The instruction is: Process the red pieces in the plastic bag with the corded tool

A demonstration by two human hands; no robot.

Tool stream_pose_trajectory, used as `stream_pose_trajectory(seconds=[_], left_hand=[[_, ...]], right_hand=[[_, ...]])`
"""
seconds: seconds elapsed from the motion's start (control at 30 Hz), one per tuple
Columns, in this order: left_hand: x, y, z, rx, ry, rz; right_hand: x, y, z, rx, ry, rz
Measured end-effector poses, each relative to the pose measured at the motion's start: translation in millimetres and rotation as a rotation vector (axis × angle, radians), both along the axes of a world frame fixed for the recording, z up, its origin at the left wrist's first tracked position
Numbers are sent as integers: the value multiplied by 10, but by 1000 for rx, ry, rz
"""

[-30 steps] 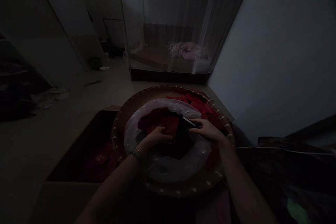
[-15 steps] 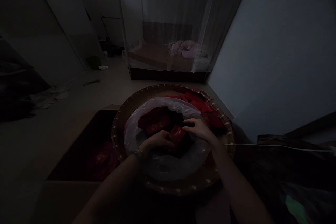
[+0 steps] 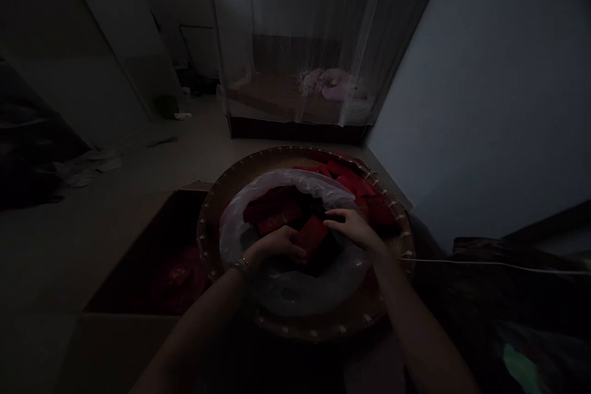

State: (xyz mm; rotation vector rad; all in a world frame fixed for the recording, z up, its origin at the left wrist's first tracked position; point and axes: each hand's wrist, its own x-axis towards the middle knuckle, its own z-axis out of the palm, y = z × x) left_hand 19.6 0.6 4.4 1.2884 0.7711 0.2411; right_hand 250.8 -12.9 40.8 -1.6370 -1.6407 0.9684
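Observation:
A red packet [image 3: 312, 237] is tilted in the mouth of a whitish plastic bag [image 3: 295, 295], whose rim is folded outward. My left hand [image 3: 280, 244], with a bracelet at the wrist, is closed on the packet's left side. At the packet's upper right edge is my right hand [image 3: 353, 228], fingers stretched out and slightly apart; the dimness hides whether they touch it. More red packets [image 3: 272, 212] lie inside the bag. Around the bag is a round woven bamboo tray [image 3: 213, 197], with further red packets [image 3: 353, 181] piled at its far right.
A cardboard box [image 3: 133, 315] with red items inside stands left of the tray. A white cord [image 3: 462, 261] runs off to the right. Behind is a bed with a mosquito net [image 3: 295, 98], and a pale wall [image 3: 498, 104] rises on the right. Papers [image 3: 92, 166] lie on the floor.
The packet in my left hand has turned, and its gold print no longer shows. My right hand has hardly moved. The view has shifted slightly.

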Motion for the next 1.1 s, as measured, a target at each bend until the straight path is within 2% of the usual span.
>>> stream_pose_trajectory(seconds=[0.23,0.37,0.53,0.7,0.97,1.1], left_hand=[[3,29,-21,-1,59,46],[8,17,6,-13,29,41],[18,-14,29,-31,38,45],[25,-11,20,-17,55,44],[12,17,-34,-34,42,59],[13,16,-41,-20,47,44]], right_hand=[[170,-62,112,-69,110,29],[92,-63,40,-72,77,47],[-20,-14,-58,29,-1,-28],[-2,-17,-60,4,-1,3],[1,-6,-117,116,-12,-14],[-16,-10,-100,107,-13,-6]])
